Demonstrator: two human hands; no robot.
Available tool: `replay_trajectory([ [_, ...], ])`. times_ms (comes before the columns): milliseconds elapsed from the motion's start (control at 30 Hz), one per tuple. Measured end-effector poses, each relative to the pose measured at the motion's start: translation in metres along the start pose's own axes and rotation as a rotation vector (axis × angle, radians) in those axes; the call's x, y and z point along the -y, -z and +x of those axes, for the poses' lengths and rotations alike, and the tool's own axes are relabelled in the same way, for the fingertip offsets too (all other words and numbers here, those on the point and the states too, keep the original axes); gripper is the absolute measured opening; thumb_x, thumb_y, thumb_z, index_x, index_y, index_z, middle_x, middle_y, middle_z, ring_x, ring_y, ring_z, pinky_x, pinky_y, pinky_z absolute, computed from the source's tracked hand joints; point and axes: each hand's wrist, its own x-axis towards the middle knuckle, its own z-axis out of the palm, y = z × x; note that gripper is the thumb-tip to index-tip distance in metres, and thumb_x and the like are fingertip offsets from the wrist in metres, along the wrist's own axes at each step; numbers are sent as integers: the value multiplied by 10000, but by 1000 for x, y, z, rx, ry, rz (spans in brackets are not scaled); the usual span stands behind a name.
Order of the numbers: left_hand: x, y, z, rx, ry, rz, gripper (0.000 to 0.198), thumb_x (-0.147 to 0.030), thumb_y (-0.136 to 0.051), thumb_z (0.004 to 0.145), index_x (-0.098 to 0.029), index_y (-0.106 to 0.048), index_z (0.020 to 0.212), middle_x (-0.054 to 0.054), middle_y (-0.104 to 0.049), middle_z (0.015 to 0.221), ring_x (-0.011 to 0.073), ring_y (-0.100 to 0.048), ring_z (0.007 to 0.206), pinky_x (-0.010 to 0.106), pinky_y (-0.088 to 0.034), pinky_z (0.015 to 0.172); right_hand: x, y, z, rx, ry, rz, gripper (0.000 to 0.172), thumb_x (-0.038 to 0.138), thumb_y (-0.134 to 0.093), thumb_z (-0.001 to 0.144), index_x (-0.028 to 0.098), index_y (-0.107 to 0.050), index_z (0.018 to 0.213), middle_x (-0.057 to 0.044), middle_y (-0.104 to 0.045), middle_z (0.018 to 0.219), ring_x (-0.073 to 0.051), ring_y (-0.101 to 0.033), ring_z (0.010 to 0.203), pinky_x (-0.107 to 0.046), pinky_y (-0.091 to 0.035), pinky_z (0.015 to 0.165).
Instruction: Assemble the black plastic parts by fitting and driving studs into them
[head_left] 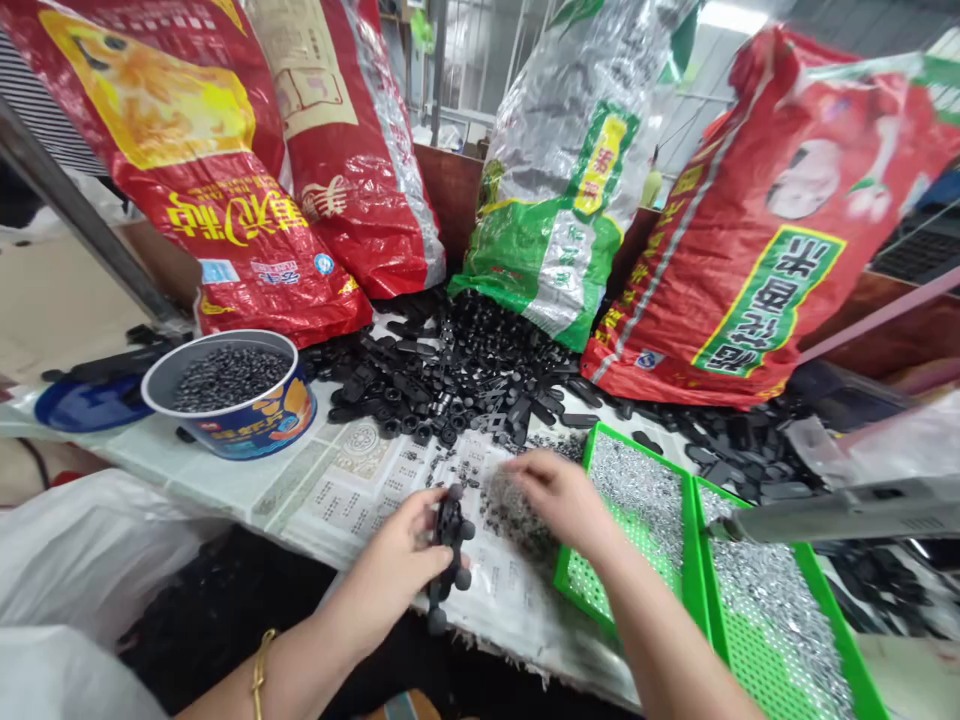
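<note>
My left hand (414,548) is closed around a black plastic part with round knobs (451,560), held upright over the front edge of the table. To its right, my right hand (551,490) reaches over a small heap of tiny dark pieces (517,520). Its fingers are bent together in a pinch, slightly blurred, and what is between them is hidden. Beside the right forearm stands a green perforated tray (694,560) of small silvery metal pieces. A large pile of black plastic parts (442,375) spreads across the table behind both hands.
A round tub (255,435) of small black pieces stands at left by a blue lid (90,405). Another green tray (847,630) and a grey bar-like tool (847,515) lie at right. Large sacks (540,230) line the back. White plastic (82,560) hangs at front left.
</note>
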Motion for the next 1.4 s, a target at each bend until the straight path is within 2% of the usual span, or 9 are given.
replay_trajectory([
  [133,0,-2,-6,-10,120,-136,417,-126,-577,673,-237,-449,1053,18,-579,860,208,-647,796,274,-475,604,-55,35,58,-156,-188,-274,285,139,-427,833,110,-608,1051,-185,-571,1132,-273,-527,1053,-432,-384,908],
  [367,3,7,-3,-50,144,-260,415,-178,-647,644,-234,-443,1001,20,-577,905,232,-654,824,272,-482,611,-87,37,99,-97,-189,-419,217,281,-519,839,156,-584,1004,-69,-597,1032,-172,-573,927,-384,-459,827],
  [500,2,7,3,-94,110,-278,392,-163,-635,666,-227,-429,994,26,-580,930,229,-653,841,244,-475,592,-68,43,85,-189,-139,-356,199,172,-514,804,177,-629,965,-101,-619,983,-200,-588,921,-333,-436,826],
  [633,-2,-2,7,-161,-1,-249,370,-153,-572,720,-226,-422,1051,61,-578,1004,224,-644,857,210,-451,512,-31,31,37,-327,-150,-144,442,304,-465,831,210,-413,1259,-67,-623,931,-180,-620,776,-342,-475,737],
  [733,-1,-8,11,-165,-64,-251,344,-135,-515,746,-219,-426,1067,76,-567,1047,210,-634,843,242,-477,528,-1,9,-11,-292,-173,682,371,390,-567,763,251,-528,1104,-36,-639,869,-179,-631,746,-312,-500,651],
  [867,8,-11,13,-221,-174,-228,372,-131,-506,753,-249,-402,1091,53,-575,1020,183,-609,855,278,-507,601,31,-27,-53,-221,-330,1149,290,357,-719,623,208,-577,828,8,-602,711,-114,-558,615,-232,-464,566],
  [1033,19,-14,12,-262,-293,-248,381,-170,-558,754,-266,-379,1076,35,-576,1025,164,-595,897,294,-508,699,51,-58,-59,-161,-403,1202,263,388,-711,616,174,-589,711,29,-536,628,-83,-455,565,-216,-391,558],
  [1233,25,-12,9,-295,-335,-243,369,-155,-534,772,-267,-375,1086,40,-572,1065,158,-586,942,310,-486,783,58,-66,-55,-147,-363,1190,254,386,-707,606,175,-579,668,18,-542,634,-108,-444,601,-237,-362,580],
  [1400,28,-10,0,-180,-323,-293,449,-95,-515,753,-280,-371,1136,30,-588,1015,149,-580,934,307,-470,802,58,-67,-53,-141,-367,1236,277,358,-728,575,183,-543,683,39,-521,633,-99,-449,604,-227,-360,593],
])
